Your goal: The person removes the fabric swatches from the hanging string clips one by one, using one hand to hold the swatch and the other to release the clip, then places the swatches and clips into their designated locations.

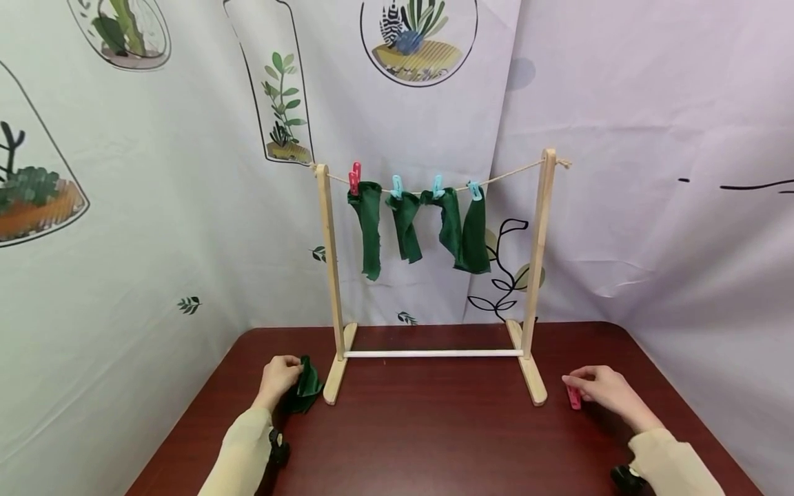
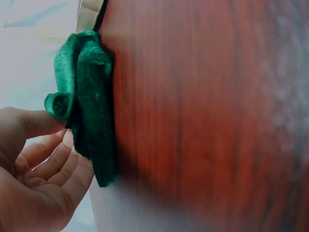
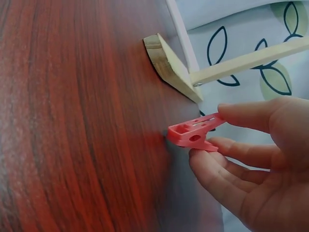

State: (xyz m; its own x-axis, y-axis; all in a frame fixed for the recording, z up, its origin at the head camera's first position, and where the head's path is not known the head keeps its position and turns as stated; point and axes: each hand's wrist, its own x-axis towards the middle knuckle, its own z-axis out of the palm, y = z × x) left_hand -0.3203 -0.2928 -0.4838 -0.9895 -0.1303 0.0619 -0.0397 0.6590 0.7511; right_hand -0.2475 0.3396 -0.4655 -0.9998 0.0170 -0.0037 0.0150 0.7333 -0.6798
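On the left of the table, my left hand (image 1: 279,381) pinches a folded dark green velvety cloth (image 1: 308,390) between thumb and fingers. The left wrist view shows this cloth (image 2: 94,111) standing close over the tabletop, one edge curled into a small loop. Over on the right side, my right hand (image 1: 611,394) holds a red clothespin (image 1: 573,397) by its handle ends. Seen from the right wrist, that clothespin (image 3: 186,135) points its nose toward the table, thumb and fingers on its two handles.
A wooden drying rack (image 1: 331,262) stands at the back between the hands. Several green cloths (image 1: 371,227) hang from its cord, held by one red clothespin (image 1: 354,180) and three light blue clothespins (image 1: 397,186). Its feet (image 1: 527,372) rest on the dark red-brown table (image 1: 434,441). Printed fabric (image 1: 186,172) hangs behind.
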